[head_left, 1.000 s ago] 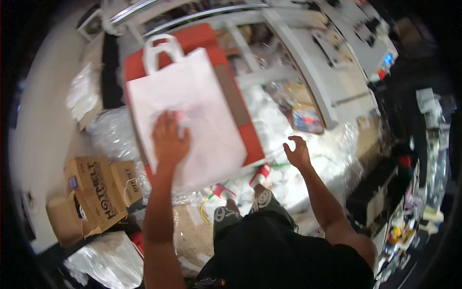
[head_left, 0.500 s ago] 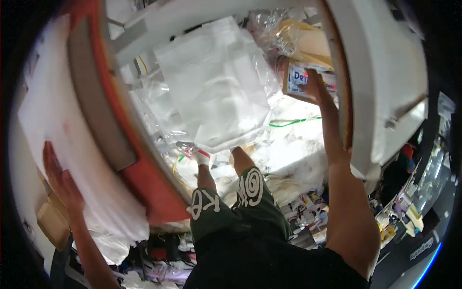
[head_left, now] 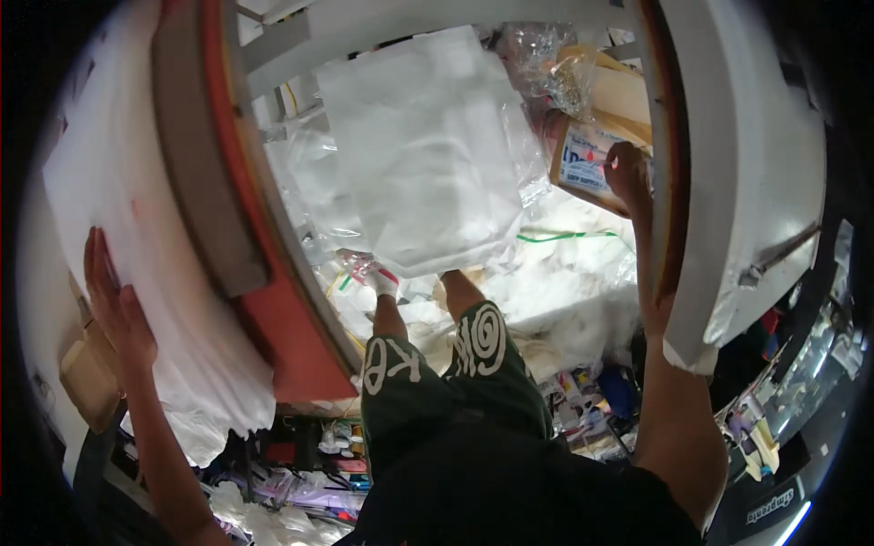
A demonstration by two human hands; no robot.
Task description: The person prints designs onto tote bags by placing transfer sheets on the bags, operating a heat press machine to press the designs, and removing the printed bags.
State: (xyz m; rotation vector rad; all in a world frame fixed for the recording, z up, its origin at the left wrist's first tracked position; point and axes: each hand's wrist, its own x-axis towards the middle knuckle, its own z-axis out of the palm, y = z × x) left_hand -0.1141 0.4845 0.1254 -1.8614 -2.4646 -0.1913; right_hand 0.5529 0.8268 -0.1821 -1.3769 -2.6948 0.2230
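My left hand (head_left: 116,309) lies flat with its fingers stretched against a tall stack of thin white sheets (head_left: 173,273) at the far left. On the right, beyond the edge of a grey panel, my right hand (head_left: 628,177) is at a cardboard box (head_left: 583,168) with a blue and white label. Its fingers are curled together over the label's right part. Whatever they may hold is hidden. Between my arms, a large white plastic sheet or bag (head_left: 419,155) lies over clear plastic wrapping (head_left: 314,173).
A red and grey panel (head_left: 264,300) stands between my left arm and the white sheet; a grey panel (head_left: 746,164) rises on the right. Brown paper and crumpled clear plastic (head_left: 546,64) lie behind the box. Several mixed goods (head_left: 583,409) lie below, around my legs.
My right hand has gone from outstretched fingers to curled ones, and now sits lower at the box's right side. My left hand stays on the stack. The view has shifted slightly.
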